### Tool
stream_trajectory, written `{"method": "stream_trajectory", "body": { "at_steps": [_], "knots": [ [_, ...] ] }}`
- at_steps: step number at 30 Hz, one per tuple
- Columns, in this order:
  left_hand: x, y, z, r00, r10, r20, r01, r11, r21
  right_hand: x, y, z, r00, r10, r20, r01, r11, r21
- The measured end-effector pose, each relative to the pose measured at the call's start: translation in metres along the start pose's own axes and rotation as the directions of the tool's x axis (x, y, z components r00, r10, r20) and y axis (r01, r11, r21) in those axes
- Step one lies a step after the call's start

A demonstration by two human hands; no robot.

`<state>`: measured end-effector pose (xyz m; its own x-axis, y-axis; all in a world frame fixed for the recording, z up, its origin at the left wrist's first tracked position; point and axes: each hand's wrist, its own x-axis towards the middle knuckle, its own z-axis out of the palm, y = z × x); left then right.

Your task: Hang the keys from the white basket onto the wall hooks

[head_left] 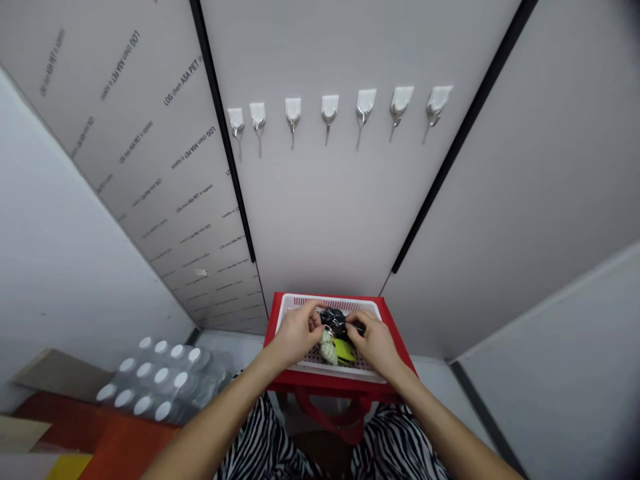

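A white plastic basket (345,375) with slotted sides holds a few small things. One is a black, shiny item (334,320) in the middle, which I cannot name more exactly. My left hand (301,331) is closed at its left side, thumb and fingers pinched together. On the other side, my right hand (374,341) pinches its right edge with bent fingers. Just below lie a pale green, bumpy piece like a bunch of grapes (328,349) and a flat yellow-green piece (345,351). My fingertips partly hide the black item.
Under the basket is a red bag-like surface (396,337) with a red strap hanging in front (340,427). Several white hooks (329,107) line the wall panel ahead. Shrink-wrapped bottles with white caps (161,377) stand at lower left, near an orange-red sheet (125,440).
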<state>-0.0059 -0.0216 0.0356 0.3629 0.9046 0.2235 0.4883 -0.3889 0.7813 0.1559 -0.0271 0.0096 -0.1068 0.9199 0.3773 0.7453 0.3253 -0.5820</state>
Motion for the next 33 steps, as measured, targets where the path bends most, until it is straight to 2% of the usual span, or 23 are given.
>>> {"method": "stream_trajectory", "body": {
  "at_steps": [6, 8, 10, 12, 14, 16, 19, 25, 27, 29, 31, 33],
  "knots": [
    [0.011, 0.022, -0.005, 0.991, 0.116, 0.062, -0.125, 0.978, 0.168, -0.001, -0.015, -0.003, 0.973, -0.214, 0.087, 0.203, 0.972, 0.121],
    [0.014, 0.028, -0.003, 0.984, 0.148, 0.095, -0.166, 0.959, 0.23, 0.003, -0.016, -0.001, 0.973, -0.216, 0.077, 0.202, 0.967, 0.157],
    [0.016, 0.031, -0.002, 0.983, 0.157, 0.099, -0.175, 0.959, 0.221, 0.008, -0.016, -0.001, 0.979, -0.196, 0.047, 0.183, 0.963, 0.199],
    [0.016, 0.031, -0.003, 0.989, 0.14, 0.053, -0.146, 0.981, 0.125, 0.014, -0.017, -0.007, 0.988, -0.154, 0.029, 0.141, 0.956, 0.257],
    [0.017, 0.027, -0.004, 0.995, 0.101, 0.007, -0.101, 0.995, -0.023, 0.02, -0.02, -0.016, 0.998, -0.061, 0.031, 0.046, 0.932, 0.359],
    [0.017, 0.021, -0.004, 0.998, 0.067, 0.014, -0.064, 0.986, -0.157, 0.025, -0.025, -0.025, 0.995, 0.058, 0.076, -0.089, 0.847, 0.524],
    [0.017, 0.016, 0.0, 0.992, 0.056, 0.114, -0.015, 0.944, -0.33, 0.031, -0.033, -0.032, 0.968, 0.197, 0.153, -0.244, 0.625, 0.742],
    [0.015, 0.019, 0.005, 0.96, -0.001, 0.281, 0.187, 0.749, -0.635, 0.037, -0.041, -0.033, 0.927, 0.267, 0.263, -0.331, 0.256, 0.908],
    [0.015, 0.019, 0.001, 0.95, -0.044, 0.31, 0.244, 0.725, -0.645, 0.04, -0.04, -0.035, 0.91, 0.309, 0.276, -0.336, 0.16, 0.928],
    [0.016, 0.018, -0.004, 0.949, -0.12, 0.292, 0.278, 0.755, -0.593, 0.043, -0.037, -0.038, 0.897, 0.353, 0.264, -0.317, 0.101, 0.943],
    [0.018, 0.016, -0.01, 0.956, -0.193, 0.219, 0.281, 0.813, -0.51, 0.045, -0.033, -0.038, 0.885, 0.388, 0.256, -0.302, 0.061, 0.951],
    [0.019, 0.015, -0.014, 0.978, -0.185, 0.095, 0.207, 0.883, -0.422, 0.046, -0.03, -0.036, 0.874, 0.417, 0.252, -0.294, 0.039, 0.955]
  ]
}}
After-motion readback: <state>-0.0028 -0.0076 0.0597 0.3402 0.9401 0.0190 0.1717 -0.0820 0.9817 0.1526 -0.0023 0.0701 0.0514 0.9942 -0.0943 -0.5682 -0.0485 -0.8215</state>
